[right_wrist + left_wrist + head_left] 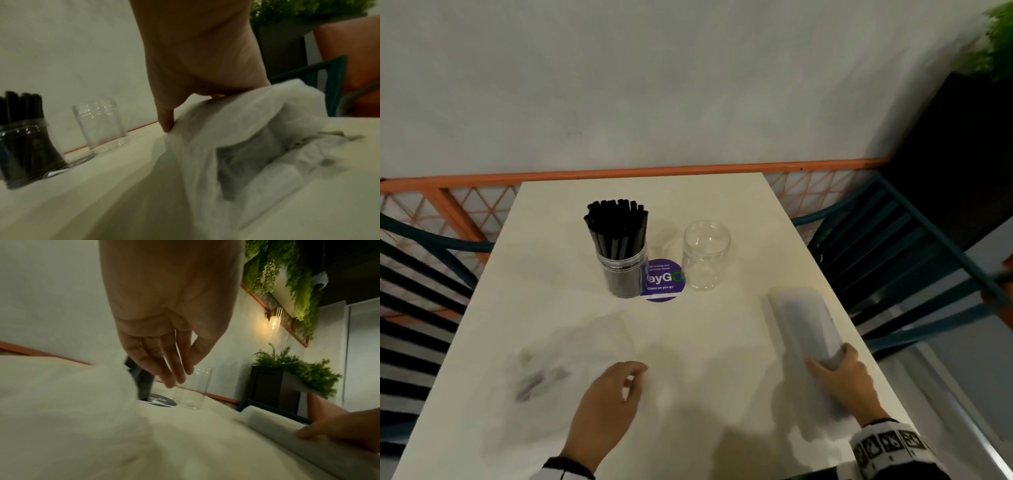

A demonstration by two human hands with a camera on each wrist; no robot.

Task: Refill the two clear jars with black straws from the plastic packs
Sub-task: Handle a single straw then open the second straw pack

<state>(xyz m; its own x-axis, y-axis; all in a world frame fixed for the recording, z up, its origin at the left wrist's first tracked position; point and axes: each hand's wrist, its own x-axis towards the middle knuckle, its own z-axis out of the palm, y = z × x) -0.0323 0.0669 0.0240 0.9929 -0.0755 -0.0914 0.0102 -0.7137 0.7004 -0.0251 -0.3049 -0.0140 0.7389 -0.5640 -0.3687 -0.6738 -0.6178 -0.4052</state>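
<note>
One clear jar point(621, 263) packed with black straws stands at the table's far middle. An empty clear jar point(705, 257) stands to its right. A long plastic pack of straws point(803, 318) lies along the table's right side, blurred. My right hand point(832, 361) grips its near end, and in the right wrist view the fingers point(167, 120) curl into the white plastic point(236, 133). My left hand point(635, 377) hovers over the near middle of the table with loosely bent fingers point(172, 369), holding nothing that I can make out.
A crumpled clear plastic wrapper point(558, 359) lies at the near left of the cream table point(688, 342). A round purple sticker point(664, 282) sits between the jars. Dark slatted chairs point(893, 260) flank both sides. A wall and an orange rail point(654, 173) run behind.
</note>
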